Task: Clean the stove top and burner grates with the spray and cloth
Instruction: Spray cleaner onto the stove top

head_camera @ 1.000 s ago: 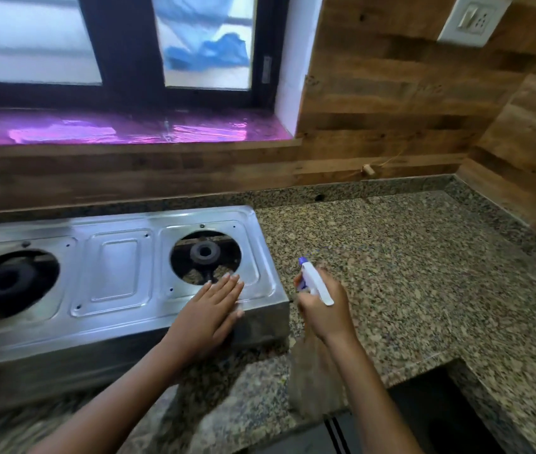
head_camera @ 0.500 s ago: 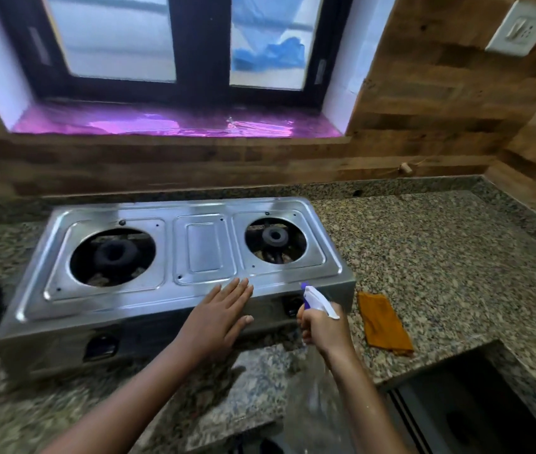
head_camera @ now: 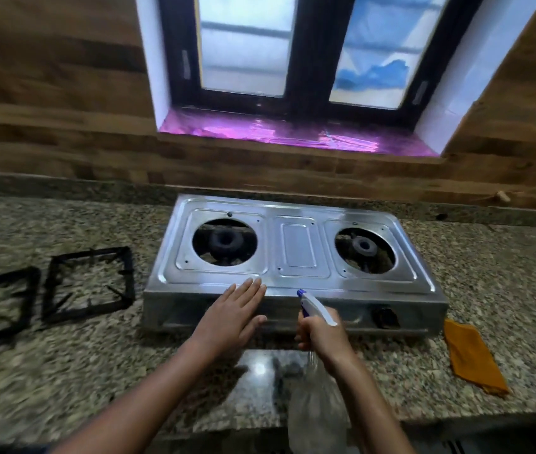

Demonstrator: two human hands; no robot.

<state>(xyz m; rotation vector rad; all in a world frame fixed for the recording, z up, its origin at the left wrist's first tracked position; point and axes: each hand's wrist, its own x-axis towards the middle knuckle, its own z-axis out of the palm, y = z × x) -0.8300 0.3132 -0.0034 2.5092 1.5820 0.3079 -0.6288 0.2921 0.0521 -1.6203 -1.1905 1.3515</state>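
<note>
— Right, what do I have in front of me, widest first?
— Granite countertop [head_camera: 63, 371]; the stove top [head_camera: 299, 253] stands on it below the window. Both burner grates [head_camera: 130, 276] lie off to its left. The orange cloth [head_camera: 471, 358] lies by its right front corner, untouched.
— And my hands?
— My left hand [head_camera: 232, 317] lies flat, fingers straight, on the stove's front edge. My right hand [head_camera: 322, 337] grips the spray bottle [head_camera: 319, 308], nozzle toward the steel.
— Best way to spray?
— I'd lift my left hand clear, mist evenly across the steel, and avoid flooding the burner openings.
</note>
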